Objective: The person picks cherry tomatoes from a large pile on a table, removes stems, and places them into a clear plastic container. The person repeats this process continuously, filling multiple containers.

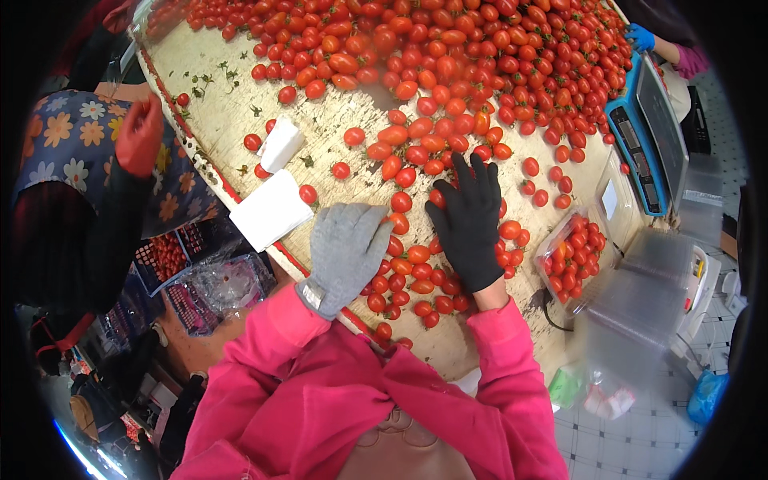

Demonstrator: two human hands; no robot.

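My left hand (350, 252), in a grey knit glove, lies over the near edge of a worn cream tabletop (336, 126). Its fingertips touch a cherry tomato (398, 223); whether they grip it I cannot tell. To the right, my right hand (468, 222), in a black glove, rests palm down with fingers spread among loose tomatoes. One tomato (437, 198) shows between its thumb and index finger. Loose tomatoes (418, 254) lie between the hands, and a large heap of cherry tomatoes (528, 54) covers the far side. A clear plastic box of tomatoes (573, 258) stands right of the black glove.
A blue scale (636, 144) stands at the right edge, above stacked clear plastic containers (636, 306). Folded white paper (271, 210) lies left of my grey glove. At the left are a person's red-gloved hand (141, 135) and crates (162, 258); a blue-gloved hand (641, 37) is at the upper right.
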